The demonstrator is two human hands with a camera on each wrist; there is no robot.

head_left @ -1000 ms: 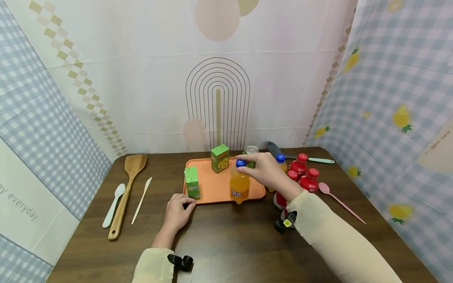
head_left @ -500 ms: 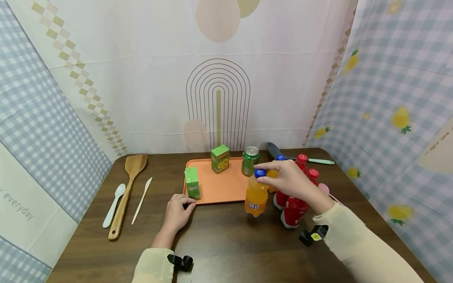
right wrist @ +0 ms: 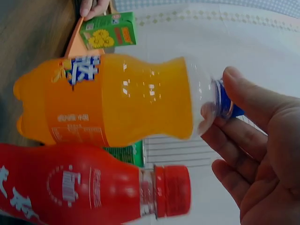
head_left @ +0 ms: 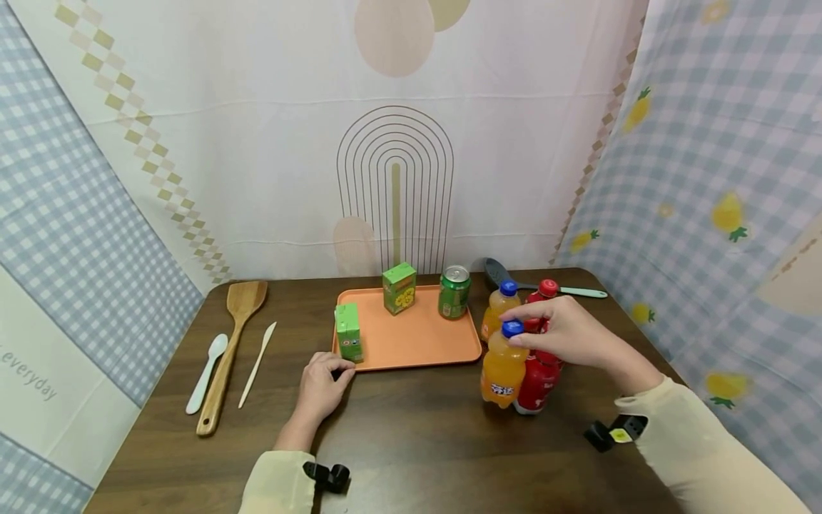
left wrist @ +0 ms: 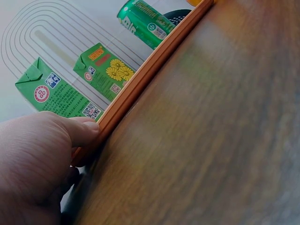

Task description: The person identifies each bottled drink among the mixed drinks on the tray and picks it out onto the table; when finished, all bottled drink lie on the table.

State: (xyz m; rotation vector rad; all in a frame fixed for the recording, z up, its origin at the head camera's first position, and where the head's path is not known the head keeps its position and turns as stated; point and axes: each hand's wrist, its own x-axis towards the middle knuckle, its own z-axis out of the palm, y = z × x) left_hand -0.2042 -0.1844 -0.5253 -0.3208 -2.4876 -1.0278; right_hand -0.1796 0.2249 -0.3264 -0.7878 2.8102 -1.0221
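Note:
By its blue cap, my right hand pinches an orange soda bottle, upright just right of the tray. In the right wrist view the bottle appears sideways, beside a red-capped red bottle. A second orange soda bottle stands behind it. At the near left corner of the orange tray, my left hand grips the rim, the thumb on it in the left wrist view. The tray bears two green juice cartons and a green can.
Several red bottles are grouped at the right, partly hidden by my right hand. Behind them lies a dark-headed utensil with a pale green handle. On the left lie a wooden spatula, a white spoon and a pale knife.
My right hand has carried the orange soda bottle rightward from over the tray's front edge to beside the red bottles. The green can is now uncovered. My left hand has stayed in place.

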